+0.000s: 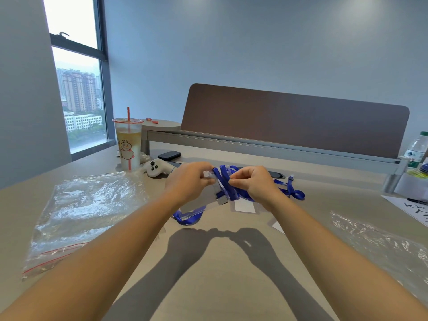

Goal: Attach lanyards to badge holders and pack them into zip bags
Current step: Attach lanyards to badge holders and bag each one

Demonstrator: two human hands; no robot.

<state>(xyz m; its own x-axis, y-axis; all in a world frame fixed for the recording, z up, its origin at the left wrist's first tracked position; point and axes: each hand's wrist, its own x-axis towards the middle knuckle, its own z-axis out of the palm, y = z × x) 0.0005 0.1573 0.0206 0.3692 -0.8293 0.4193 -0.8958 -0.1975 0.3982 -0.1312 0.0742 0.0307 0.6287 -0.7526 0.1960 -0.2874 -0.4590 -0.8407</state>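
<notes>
Presently two hands work above the table [208, 274]. The left hand [188, 181] pinches the edge of a clear badge holder [217, 193], and the right hand [253, 184] pinches the blue lanyard [222, 179] wound round that holder, both held just above the tabletop. A second badge holder [243, 207] with a white card lies beneath them. Two zip bags are out: one zip bag [76, 218] with a red seal lies flat at the left, another bag [379, 246] at the right. One drink cup [128, 144] with a red straw, one white controller [156, 169] and one water bottle [416, 149] stand farther back.
</notes>
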